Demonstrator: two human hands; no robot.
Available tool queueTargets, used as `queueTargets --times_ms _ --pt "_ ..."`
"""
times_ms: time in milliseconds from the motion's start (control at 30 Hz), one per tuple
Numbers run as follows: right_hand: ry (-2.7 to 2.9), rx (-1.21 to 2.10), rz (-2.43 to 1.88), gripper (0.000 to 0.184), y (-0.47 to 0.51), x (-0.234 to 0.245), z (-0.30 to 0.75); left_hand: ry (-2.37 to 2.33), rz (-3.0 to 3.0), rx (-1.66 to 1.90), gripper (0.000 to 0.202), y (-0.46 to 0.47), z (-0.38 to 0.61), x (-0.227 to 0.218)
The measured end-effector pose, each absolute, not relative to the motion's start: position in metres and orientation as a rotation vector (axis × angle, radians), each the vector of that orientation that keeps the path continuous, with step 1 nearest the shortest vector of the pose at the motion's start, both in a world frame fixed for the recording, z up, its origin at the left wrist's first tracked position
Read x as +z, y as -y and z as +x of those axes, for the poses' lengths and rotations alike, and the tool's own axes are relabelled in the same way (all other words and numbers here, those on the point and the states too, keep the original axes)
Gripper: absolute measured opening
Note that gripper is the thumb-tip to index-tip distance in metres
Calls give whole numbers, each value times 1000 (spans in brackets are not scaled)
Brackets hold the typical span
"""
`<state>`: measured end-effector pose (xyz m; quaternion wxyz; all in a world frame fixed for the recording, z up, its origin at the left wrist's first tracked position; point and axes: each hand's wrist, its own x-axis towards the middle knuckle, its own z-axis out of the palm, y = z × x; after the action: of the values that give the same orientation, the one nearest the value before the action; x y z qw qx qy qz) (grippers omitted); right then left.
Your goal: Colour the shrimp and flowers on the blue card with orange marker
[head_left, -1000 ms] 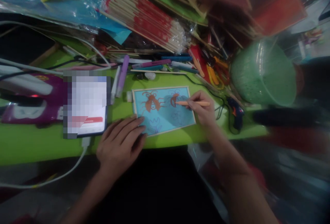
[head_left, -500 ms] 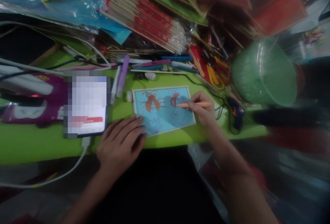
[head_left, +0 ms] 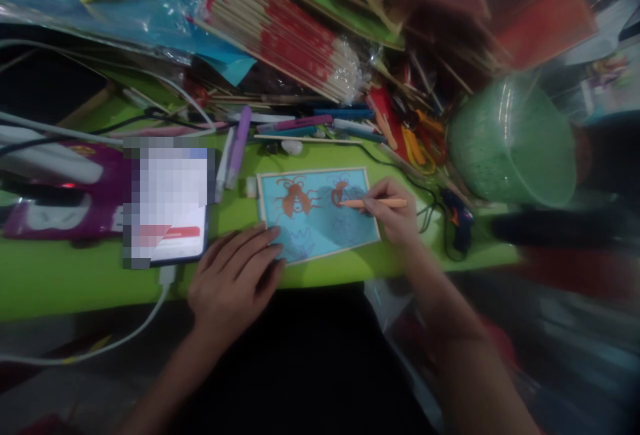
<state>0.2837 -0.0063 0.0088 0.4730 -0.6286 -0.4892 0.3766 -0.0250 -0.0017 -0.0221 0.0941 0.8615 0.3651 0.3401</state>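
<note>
Head — orange pen (head_left: 355, 203), drawing (head_left: 320, 225), phone text (head_left: 184, 231) blurred

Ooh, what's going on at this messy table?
Someone is colouring on a blue card. Their right hand holds an orange pen, its tip at the right bug, which is partly filled in. Their left hand lies over the card's lower left edge. The left bug is mostly orange.

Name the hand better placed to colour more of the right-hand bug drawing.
The right hand, I judge: it grips the orange pen, whose tip is at that bug drawing. The left hand holds no pen and rests at the lower left of the blue card.
</note>
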Motion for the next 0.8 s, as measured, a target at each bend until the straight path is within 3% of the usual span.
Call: queueTargets --times_ms 800 --pt "1203 859 -1599 26 1 12 277 -1069 2566 1040 25 1 -24 -21"
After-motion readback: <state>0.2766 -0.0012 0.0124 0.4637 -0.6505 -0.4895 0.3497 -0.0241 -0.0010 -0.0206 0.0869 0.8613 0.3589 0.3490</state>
